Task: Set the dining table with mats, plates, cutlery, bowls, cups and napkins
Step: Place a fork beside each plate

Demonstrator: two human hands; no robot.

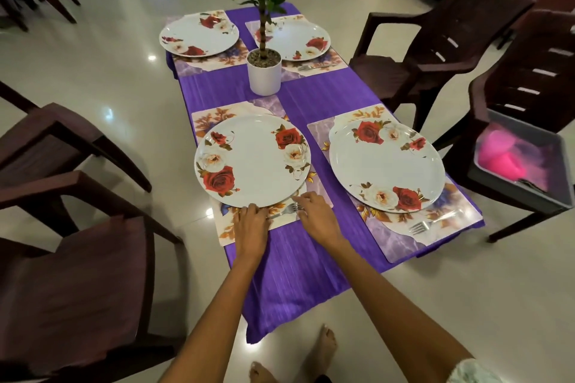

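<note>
Four floral mats, each with a rose-patterned plate, lie on the purple tablecloth (311,93). Both my hands are at the near left mat (224,235), just below its plate (252,160). A fork (284,210) lies on this mat between them, tines to the right. My left hand (250,224) covers the handle end, fingers bent down on it. My right hand (317,214) has its fingers stretched to the plate rim and touches the tines. Another fork (431,222) lies below the near right plate (387,165). A third fork (312,67) lies by the far right plate (295,40).
A white pot (264,71) with a tall green plant stands mid-table. Dark chairs ring the table. A grey tub (516,190) with pink cups (501,158) and cutlery sits on the near right chair. My bare feet are below on the tiled floor.
</note>
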